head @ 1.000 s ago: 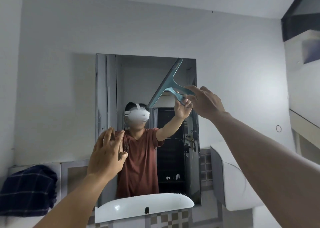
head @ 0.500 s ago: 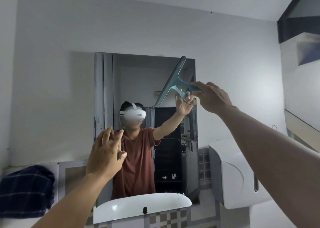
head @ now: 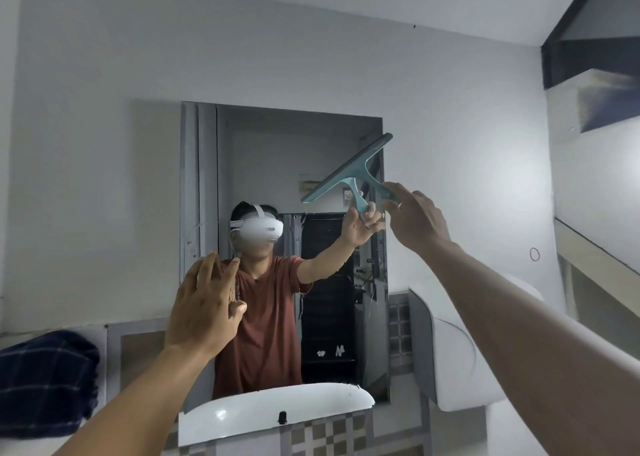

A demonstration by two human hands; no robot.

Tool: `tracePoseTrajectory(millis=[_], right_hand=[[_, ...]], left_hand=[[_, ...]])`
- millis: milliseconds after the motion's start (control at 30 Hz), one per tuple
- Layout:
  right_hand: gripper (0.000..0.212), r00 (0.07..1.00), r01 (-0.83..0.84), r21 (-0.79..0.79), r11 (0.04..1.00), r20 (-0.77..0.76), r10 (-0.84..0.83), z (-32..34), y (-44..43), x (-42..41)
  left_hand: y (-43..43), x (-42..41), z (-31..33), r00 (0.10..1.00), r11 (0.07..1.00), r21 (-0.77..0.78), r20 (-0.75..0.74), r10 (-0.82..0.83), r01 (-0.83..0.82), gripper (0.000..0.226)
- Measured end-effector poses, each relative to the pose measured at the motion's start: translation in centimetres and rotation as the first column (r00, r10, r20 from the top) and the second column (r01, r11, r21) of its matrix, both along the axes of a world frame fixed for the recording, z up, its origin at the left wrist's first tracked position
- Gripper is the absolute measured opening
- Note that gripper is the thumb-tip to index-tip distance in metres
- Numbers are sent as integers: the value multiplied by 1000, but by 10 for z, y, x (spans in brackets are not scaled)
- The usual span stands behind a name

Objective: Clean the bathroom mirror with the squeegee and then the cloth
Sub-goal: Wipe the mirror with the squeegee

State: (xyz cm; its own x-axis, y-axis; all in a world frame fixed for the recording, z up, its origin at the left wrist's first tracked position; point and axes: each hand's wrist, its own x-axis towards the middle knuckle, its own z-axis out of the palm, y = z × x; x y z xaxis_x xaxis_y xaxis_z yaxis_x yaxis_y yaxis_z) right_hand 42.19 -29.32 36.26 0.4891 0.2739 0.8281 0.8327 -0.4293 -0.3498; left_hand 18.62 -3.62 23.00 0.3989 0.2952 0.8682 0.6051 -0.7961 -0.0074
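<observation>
The rectangular mirror hangs on the wall straight ahead and reflects a person in a rust shirt. My right hand grips the handle of a teal squeegee near the mirror's upper right corner. Its blade is tilted, upper end at the mirror's right edge, and seems to lie against the glass. My left hand is raised in front of the mirror's lower left part, fingers straight and holding nothing. A dark blue checked cloth lies on the ledge at the far left.
A white basin rim sits below the mirror above checked tiles. A white rounded fixture juts from the wall at the right. A shelf edge runs along the right wall.
The squeegee blade has tilted flatter and slid down from the mirror's top edge with my right hand. My left hand has stayed in front of the lower left glass.
</observation>
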Motion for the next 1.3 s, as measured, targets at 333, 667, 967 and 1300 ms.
tracePoseTrajectory(millis=[333, 667, 967, 1300], right_hand=[[48, 997, -3, 5, 1000, -74, 3, -26, 15, -39], [63, 971, -113, 35, 993, -209, 118, -39, 25, -57], [63, 948, -158, 121, 980, -258, 184, -64, 51, -77], [56, 933, -164, 161, 973, -295, 206, -85, 68, -93]], left_hand=[[6, -8, -6, 999, 999, 40, -25, -29, 30, 85], [9, -16, -37, 996, 997, 38, -58, -72, 74, 85], [10, -15, -44, 993, 999, 41, -118, -23, 28, 88], [10, -23, -54, 994, 997, 77, -107, -9, 17, 90]])
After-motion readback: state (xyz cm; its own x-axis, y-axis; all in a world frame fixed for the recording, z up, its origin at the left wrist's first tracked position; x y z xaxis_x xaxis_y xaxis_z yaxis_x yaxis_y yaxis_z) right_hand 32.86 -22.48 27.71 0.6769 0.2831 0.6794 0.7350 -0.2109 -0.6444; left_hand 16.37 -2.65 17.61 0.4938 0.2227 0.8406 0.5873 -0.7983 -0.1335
